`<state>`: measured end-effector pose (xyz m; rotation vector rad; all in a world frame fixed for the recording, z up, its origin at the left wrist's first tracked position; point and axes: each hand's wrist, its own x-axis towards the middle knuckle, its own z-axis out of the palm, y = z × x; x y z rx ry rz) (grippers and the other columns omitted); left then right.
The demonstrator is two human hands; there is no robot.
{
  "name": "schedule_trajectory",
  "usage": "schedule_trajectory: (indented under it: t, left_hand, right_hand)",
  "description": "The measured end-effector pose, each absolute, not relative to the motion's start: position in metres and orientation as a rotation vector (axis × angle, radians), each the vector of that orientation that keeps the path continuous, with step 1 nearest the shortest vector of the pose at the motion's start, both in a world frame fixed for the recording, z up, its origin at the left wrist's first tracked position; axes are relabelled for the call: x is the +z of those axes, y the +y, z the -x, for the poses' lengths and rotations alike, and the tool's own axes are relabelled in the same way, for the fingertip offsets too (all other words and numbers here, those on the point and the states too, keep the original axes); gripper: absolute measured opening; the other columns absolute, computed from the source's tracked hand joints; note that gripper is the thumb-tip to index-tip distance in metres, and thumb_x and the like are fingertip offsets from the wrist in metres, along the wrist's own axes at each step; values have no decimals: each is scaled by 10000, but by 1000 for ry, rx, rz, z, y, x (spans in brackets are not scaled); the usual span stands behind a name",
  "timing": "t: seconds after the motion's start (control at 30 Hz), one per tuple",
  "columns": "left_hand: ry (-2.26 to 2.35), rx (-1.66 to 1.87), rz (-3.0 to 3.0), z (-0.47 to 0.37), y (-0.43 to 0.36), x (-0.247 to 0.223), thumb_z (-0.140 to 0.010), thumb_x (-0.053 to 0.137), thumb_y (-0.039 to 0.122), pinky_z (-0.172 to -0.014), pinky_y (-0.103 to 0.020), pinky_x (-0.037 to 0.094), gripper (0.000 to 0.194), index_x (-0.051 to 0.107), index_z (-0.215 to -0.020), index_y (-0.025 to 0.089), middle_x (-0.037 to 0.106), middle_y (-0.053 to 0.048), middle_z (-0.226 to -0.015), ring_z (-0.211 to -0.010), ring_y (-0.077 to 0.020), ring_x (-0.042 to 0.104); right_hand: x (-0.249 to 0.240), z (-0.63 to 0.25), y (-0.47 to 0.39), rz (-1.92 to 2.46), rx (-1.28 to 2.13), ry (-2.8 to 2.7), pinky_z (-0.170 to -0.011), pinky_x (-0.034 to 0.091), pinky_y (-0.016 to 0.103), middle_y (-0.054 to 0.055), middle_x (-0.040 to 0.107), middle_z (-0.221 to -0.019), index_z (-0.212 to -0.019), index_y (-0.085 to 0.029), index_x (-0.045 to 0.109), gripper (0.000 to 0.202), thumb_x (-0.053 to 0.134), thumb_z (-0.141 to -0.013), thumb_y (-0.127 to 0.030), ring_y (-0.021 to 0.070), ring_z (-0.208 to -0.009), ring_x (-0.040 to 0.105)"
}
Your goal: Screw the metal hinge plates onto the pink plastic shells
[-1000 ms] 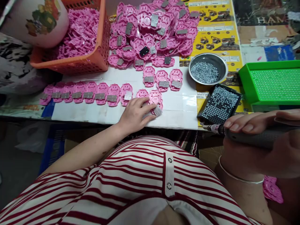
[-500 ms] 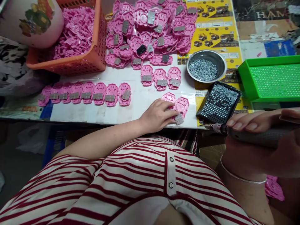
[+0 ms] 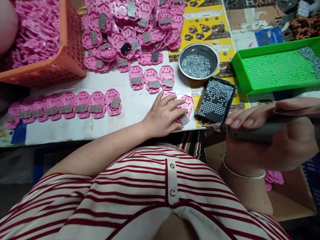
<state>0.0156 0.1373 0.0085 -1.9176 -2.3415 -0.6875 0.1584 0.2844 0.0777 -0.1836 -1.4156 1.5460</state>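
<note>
My left hand (image 3: 163,115) lies with its fingers spread over two pink plastic housings at the table's front edge. The right one of these housings (image 3: 188,101) carries a tilted grey plate (image 3: 184,119). My right hand (image 3: 270,140) is wrapped round a grey electric screwdriver (image 3: 255,131), whose tip points left, close to the front of a black perforated tray (image 3: 216,100) of screws. Three pink housings (image 3: 151,80) with grey plates are just beyond my left hand. A row of several more (image 3: 83,104) runs off to the left.
An orange basket (image 3: 72,43) of pink parts stands at the left. Behind lies a heap of pink housings (image 3: 150,36). A metal bowl (image 3: 198,61) of screws and a green tray (image 3: 272,66) are at the right. Below sits a cardboard box (image 3: 292,203).
The view has shifted to the right, so things on the table appear further left. My left hand's fingers have spread more over the two housings. My right hand still holds the screwdriver.
</note>
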Motion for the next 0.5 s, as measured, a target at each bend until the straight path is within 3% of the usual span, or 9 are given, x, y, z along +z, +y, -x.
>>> schedule_trajectory:
  t: [0.07, 0.13, 0.2, 0.33, 0.5]
  left_hand:
    - [-2341, -631, 1952, -17, 141, 13, -863, 705, 443, -1213, -620, 172, 432, 658, -1251, 259, 574, -69, -1441, -1350, -337, 444]
    - [-2352, -604, 1961, -19, 144, 16, -858, 708, 449, -1214, -631, 162, 417, 661, -1234, 273, 562, -59, -1454, -1363, -343, 436]
    - [-2383, -609, 1909, -24, 145, 18, -837, 706, 554, -1216, -641, 150, 494, 653, -1228, 257, 570, -80, -1439, -1361, -355, 437]
    - [-2465, -622, 1758, -35, 144, 21, -782, 646, 745, -1213, -668, 119, 701, 641, -1193, 178, 582, -165, -1393, -1342, -386, 448]
    - [-2554, -562, 1714, -44, 143, 24, -851, 676, 554, -1222, -670, 101, 481, 672, -1132, 163, 589, -168, -1380, -1334, -385, 456]
  right_hand:
    - [74, -159, 286, 89, 1498, -1402, -496, 512, 261, -66, 564, -568, -771, -233, 662, 151, 691, -791, -380, 69, -482, 555]
    - [72, -159, 287, 78, 1469, -1407, -487, 520, 268, -61, 560, -568, -747, -230, 666, 154, 687, -808, -370, 72, -478, 551]
    - [71, -159, 287, 80, 1449, -1438, -468, 514, 276, -57, 546, -559, -689, -229, 638, 227, 694, -806, -416, 76, -470, 544]
    - [75, -157, 282, 113, 1439, -1427, -491, 519, 263, -90, 569, -593, -856, -277, 670, 148, 688, -822, -420, 62, -491, 532]
    - [78, -155, 276, 69, 1355, -1467, -528, 511, 273, -92, 627, -633, -759, -247, 638, 144, 618, -873, -331, 67, -551, 579]
